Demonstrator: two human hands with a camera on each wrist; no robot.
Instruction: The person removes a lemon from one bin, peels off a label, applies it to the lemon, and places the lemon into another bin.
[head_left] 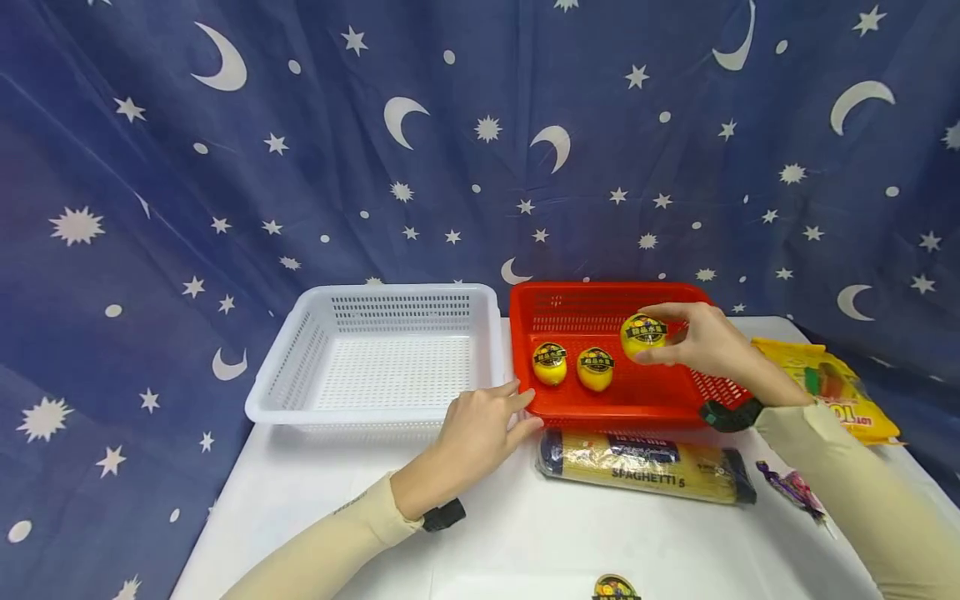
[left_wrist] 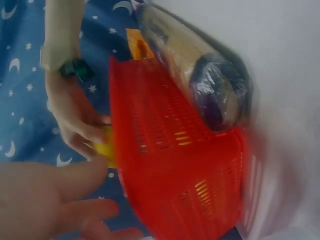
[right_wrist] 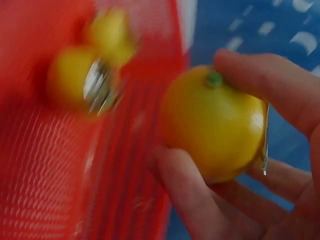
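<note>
My right hand pinches a yellow lemon between thumb and fingers, over the right part of the red basket. The lemon has a green stem nub and a dark fruit label. Two more labelled lemons, one at the left and one nearer the middle, lie on the basket floor. At the basket's front left corner is my left hand, its fingertips right at the rim. In the left wrist view its fingers are spread beside the red basket wall and hold nothing.
A white basket stands left of the red one. In front lies a spaghetti pack. To the right are a yellow snack bag and a purple-wrapped candy. A round fruit label shows at the bottom edge. Behind hangs a starry curtain.
</note>
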